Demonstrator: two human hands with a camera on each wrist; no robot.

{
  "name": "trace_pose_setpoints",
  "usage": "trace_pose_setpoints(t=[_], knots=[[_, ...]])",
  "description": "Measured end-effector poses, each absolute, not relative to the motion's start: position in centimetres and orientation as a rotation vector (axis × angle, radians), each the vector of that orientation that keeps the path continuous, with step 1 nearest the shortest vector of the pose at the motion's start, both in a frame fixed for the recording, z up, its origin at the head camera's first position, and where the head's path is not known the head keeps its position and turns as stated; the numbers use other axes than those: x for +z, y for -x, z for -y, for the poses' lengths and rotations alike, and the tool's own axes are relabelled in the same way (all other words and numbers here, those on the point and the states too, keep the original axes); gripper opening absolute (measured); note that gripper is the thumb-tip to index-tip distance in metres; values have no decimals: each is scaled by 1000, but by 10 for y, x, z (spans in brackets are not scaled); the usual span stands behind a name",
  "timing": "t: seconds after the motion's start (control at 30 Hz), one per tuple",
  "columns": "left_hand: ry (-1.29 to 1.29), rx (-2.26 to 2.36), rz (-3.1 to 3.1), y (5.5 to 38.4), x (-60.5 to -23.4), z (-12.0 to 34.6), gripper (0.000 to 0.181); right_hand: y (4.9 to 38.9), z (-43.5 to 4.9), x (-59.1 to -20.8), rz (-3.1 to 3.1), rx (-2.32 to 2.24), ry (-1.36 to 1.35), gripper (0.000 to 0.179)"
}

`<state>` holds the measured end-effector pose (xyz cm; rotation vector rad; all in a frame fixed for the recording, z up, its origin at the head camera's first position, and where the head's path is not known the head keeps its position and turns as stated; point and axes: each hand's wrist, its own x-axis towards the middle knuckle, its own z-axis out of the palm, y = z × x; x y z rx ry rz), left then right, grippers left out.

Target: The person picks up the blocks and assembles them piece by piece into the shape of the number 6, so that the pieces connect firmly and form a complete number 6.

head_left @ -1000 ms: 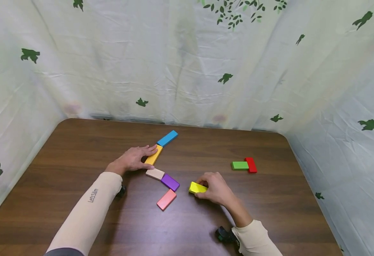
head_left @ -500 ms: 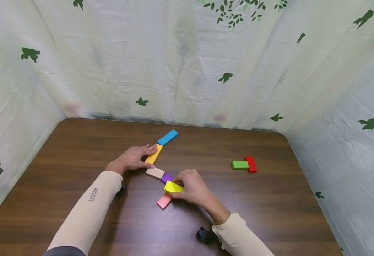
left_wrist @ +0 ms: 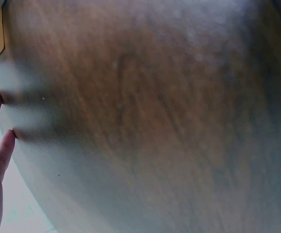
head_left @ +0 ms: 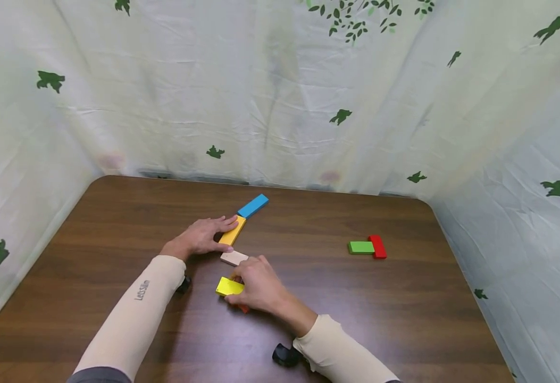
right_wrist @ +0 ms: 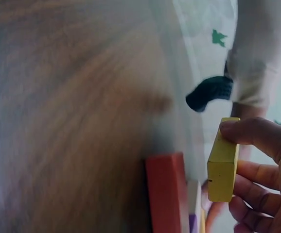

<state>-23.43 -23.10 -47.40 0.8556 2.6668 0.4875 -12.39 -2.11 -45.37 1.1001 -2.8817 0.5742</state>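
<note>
My right hand (head_left: 260, 284) pinches a yellow block (head_left: 228, 286) between thumb and fingers, held over the near end of a row of flat blocks. In the right wrist view the yellow block (right_wrist: 222, 167) is above the table, beside the coral-red block (right_wrist: 166, 191). The right hand hides most of the coral-red block and all of the purple one in the head view. My left hand (head_left: 203, 235) rests with fingers spread across an orange-yellow block (head_left: 233, 230), its thumb by the near end. A pale beige block (head_left: 234, 258) lies just below that thumb.
A blue block (head_left: 253, 205) touches the far end of the orange-yellow one. Toward the right of the brown table (head_left: 308, 223), a green block (head_left: 361, 247) lies against a red block (head_left: 377, 247). White curtains (head_left: 270, 96) surround the table's back and sides.
My right hand has carried the yellow block leftward, passing over the purple and coral-red blocks to their left side. The left hand has stayed on the orange-yellow block.
</note>
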Motion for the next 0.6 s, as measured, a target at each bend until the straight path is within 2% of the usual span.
trace_pose_setpoints(t=[0.6], knots=[[-880,483,-2675,236,-477,231,77,123,42,-468,2858,484,-1152,31]])
